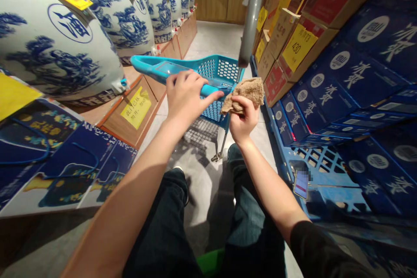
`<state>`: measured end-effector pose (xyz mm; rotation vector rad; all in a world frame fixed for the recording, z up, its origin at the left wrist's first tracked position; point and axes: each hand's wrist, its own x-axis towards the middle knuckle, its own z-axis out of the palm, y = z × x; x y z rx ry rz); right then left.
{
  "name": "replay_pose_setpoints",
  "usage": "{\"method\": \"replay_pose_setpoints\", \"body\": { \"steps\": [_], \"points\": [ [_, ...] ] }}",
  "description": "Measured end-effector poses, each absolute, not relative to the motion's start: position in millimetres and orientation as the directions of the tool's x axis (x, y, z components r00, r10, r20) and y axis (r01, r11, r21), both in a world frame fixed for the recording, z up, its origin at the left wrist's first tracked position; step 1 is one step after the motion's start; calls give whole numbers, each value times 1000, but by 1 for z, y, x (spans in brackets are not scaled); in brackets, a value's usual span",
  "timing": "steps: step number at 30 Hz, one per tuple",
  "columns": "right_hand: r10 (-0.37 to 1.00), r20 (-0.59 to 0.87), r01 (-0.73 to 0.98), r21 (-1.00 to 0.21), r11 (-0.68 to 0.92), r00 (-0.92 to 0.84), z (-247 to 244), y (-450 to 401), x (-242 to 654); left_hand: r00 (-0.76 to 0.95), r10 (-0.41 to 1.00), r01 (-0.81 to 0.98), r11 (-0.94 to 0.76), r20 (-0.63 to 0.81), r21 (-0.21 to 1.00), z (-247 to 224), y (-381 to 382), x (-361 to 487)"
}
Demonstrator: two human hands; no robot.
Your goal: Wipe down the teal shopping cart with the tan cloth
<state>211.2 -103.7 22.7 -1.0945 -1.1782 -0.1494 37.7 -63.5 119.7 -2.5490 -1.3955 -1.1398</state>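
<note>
A blue plastic shopping cart (217, 66) with a perforated basket stands in front of my knees. My left hand (189, 93) lies over its blue rim bar, fingers curled across it and thumb stretched along it toward the right. A crumpled brown cloth (246, 93) is pinched in my right hand (243, 117), just right of that bar. Whether the cloth touches the cart I cannot tell. Beyond the cloth a grey bar (250, 26) rises steeply. One thin metal leg with a caster (217, 156) shows under the basket.
Large blue-and-white ceramic jars (58, 43) line a wooden ledge (137, 108) on the left, with printed gift boxes (74, 160) below. Stacked blue cartons (345, 74) and a blue plastic pallet (339, 195) flank the right side. A phone (301, 183) lies there. Tiled floor (211, 37) runs between.
</note>
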Motion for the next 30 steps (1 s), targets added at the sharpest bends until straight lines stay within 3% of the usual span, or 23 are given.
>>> {"method": "replay_pose_setpoints", "body": {
  "steps": [7, 10, 14, 20, 24, 30],
  "points": [
    [330, 793, 622, -607, 494, 512, 31, -92, 257, 442, 678, 667, -686, 587, 290, 125, -64, 34],
    [267, 797, 646, -598, 474, 542, 31, -91, 259, 265, 725, 740, -576, 636, 348, 122, -43, -9],
    [346, 792, 669, -610, 425, 503, 31, -88, 264, 201, 739, 780, -518, 643, 351, 112, -18, -43],
    [348, 754, 616, -657, 435, 558, 30, -67, 281, 295, 746, 798, -536, 597, 276, 113, -20, -40],
    [414, 813, 685, -573, 450, 409, 31, -59, 277, 336, 769, 849, -497, 544, 178, 120, -28, -38],
    [356, 877, 752, -466, 466, 323, 39, -40, 277, 362, 747, 852, -508, 558, 128, 118, -29, -36]
  ]
}}
